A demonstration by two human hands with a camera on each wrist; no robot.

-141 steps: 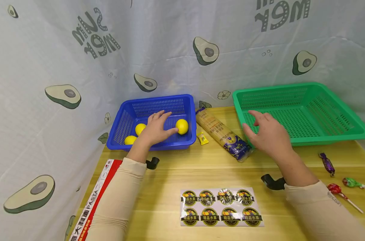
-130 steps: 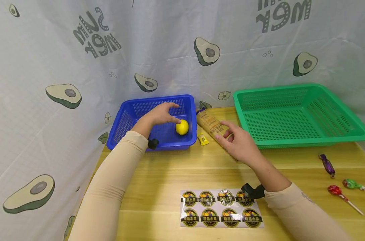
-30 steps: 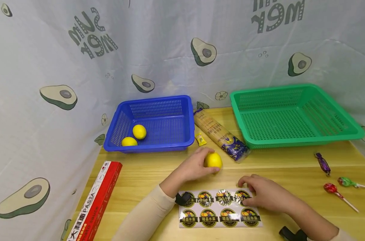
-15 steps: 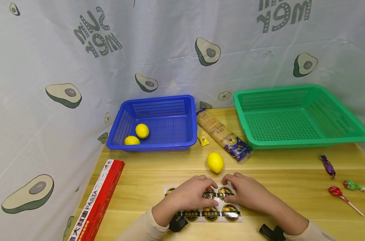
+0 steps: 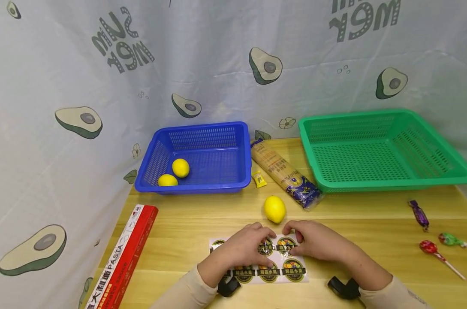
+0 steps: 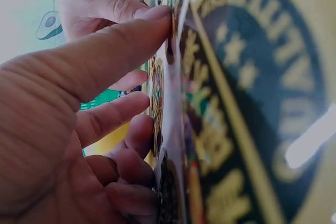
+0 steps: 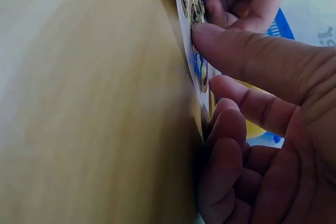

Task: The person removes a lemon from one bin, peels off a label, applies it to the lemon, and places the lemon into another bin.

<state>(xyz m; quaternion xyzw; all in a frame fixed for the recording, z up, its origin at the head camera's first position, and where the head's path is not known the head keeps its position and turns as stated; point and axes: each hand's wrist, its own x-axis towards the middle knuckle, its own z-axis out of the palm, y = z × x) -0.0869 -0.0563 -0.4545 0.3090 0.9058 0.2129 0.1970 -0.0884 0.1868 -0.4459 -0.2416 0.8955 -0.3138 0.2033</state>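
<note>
A white sheet of round stickers (image 5: 269,274) with dark, gold-rimmed labels lies near the table's front. My left hand (image 5: 245,246) rests on its left part, thumb and fingertips touching the glossy face. From the right, my right hand (image 5: 321,241) has its thumb on the sheet and its index finger around the far edge. In the right wrist view the right thumb (image 7: 252,51) presses the sheet's face, and the lower fingers are bent. A gap separates thumb and index on both hands. One lemon (image 5: 275,209) lies just beyond the hands.
A blue basket (image 5: 202,187) with two lemons (image 5: 180,168) stands at back left, a green basket (image 5: 387,185) at back right. Between them are a spaghetti pack (image 5: 283,171) and a yellow candy (image 5: 259,179). A pasta box (image 5: 127,257), purple candy (image 5: 418,214) and lollipops (image 5: 428,246) lie around.
A lemon came out of the blue basket, was set on the table and released. Both hands came to the sticker sheet, which shifted left. Over the last half second they barely moved.
</note>
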